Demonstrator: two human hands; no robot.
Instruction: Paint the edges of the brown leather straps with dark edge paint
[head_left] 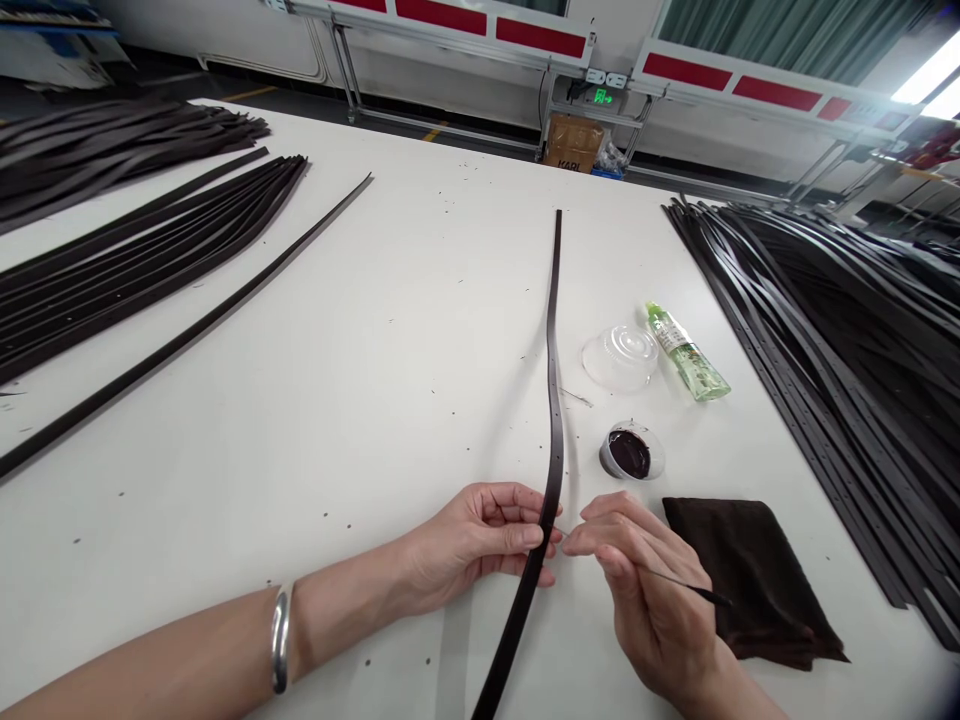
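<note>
A long, dark brown leather strap [555,430] with small punched holes runs away from me, its middle raised off the table. My left hand [495,535] pinches it between thumb and fingers. Close by on the right, my right hand [649,580] is closed around a thin rod-like tool [675,580]. One end of this tool is dark; the other points at the strap's right edge, and whether it touches is unclear. A small clear cup of dark liquid [630,452] stands beyond my right hand. Beside that hand lies a folded dark brown cloth [750,575].
A clear plastic lid or bowl [621,357] and a green squeeze bottle [688,352] lie past the cup. Piles of dark straps [847,330] fill the right side; more straps [150,260] lie left. One single strap [225,315] crosses the white table [337,400].
</note>
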